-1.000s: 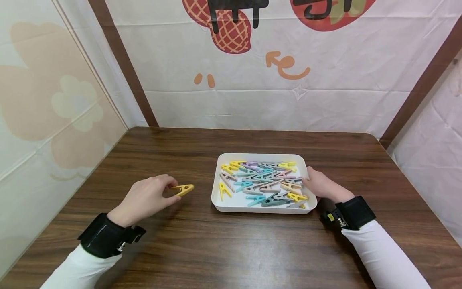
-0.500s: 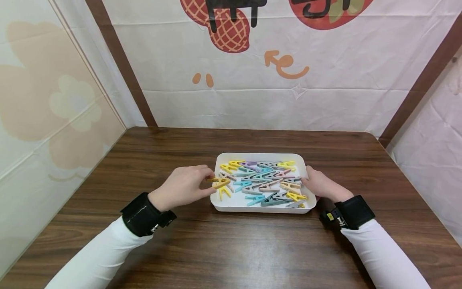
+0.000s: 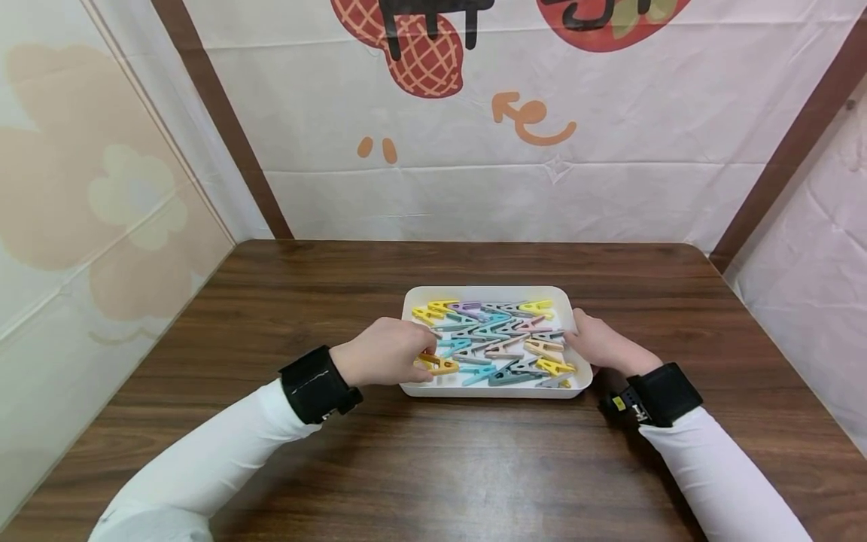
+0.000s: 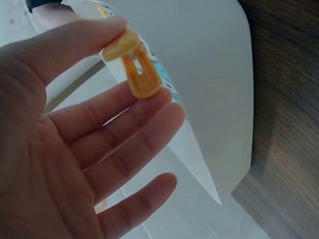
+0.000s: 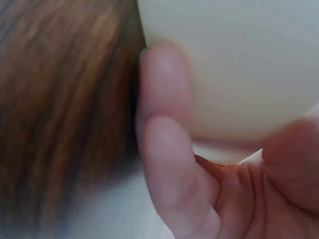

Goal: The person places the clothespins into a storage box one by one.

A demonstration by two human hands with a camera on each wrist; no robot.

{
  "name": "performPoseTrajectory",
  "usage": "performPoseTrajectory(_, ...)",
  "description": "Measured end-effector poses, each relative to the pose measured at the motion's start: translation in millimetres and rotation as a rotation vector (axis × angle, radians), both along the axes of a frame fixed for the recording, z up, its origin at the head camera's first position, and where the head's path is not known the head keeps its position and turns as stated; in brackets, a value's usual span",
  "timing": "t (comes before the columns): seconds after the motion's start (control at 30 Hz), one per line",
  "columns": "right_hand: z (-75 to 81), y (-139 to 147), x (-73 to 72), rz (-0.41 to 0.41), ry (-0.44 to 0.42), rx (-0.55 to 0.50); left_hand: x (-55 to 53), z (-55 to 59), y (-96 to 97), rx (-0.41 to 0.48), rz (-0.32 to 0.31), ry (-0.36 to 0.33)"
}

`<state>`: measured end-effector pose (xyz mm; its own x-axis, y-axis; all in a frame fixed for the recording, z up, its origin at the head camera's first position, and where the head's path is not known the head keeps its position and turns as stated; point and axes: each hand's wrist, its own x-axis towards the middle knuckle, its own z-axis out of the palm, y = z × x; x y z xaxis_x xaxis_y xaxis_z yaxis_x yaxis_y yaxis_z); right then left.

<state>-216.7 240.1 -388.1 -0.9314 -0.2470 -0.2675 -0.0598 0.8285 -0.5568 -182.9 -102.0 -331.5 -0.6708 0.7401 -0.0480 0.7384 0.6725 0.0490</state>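
Note:
My left hand (image 3: 387,352) is over the left end of the white tray (image 3: 497,392), pinching a yellow clothespin (image 3: 442,366) above it. In the left wrist view the clothespin (image 4: 144,74) sits between the thumb and the first fingertips, while the other fingers are spread. Inside the tray lie several clothespins in yellow, teal, blue, grey, pink, purple and beige. At the tray's right end my right hand (image 3: 599,342) holds the side. The right wrist view shows fingers (image 5: 167,84) against the outer wall, with the thumb on the other side of a corner.
The tray stands on a dark brown wooden table (image 3: 447,467). Printed white cloth (image 3: 433,199) hangs behind the table and along both sides. A black band (image 3: 318,385) wraps each wrist.
My left hand has carried the yellow clothespin rightward from the table's left part to over the tray's left end. The right hand has kept its hold on the tray.

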Motion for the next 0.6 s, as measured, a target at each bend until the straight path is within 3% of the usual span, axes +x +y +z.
performPoseTrajectory(0.37, -1.0, 0, 0.3, 0.006, 0.002, -0.009, -7.1, -8.7, 13.9, -0.053, -0.062, -0.044)
performPoseTrajectory(0.6, 0.0, 0, 0.5, 0.008, 0.004, -0.01, -11.2, -11.8, 19.0, -0.083, -0.069, -0.058)
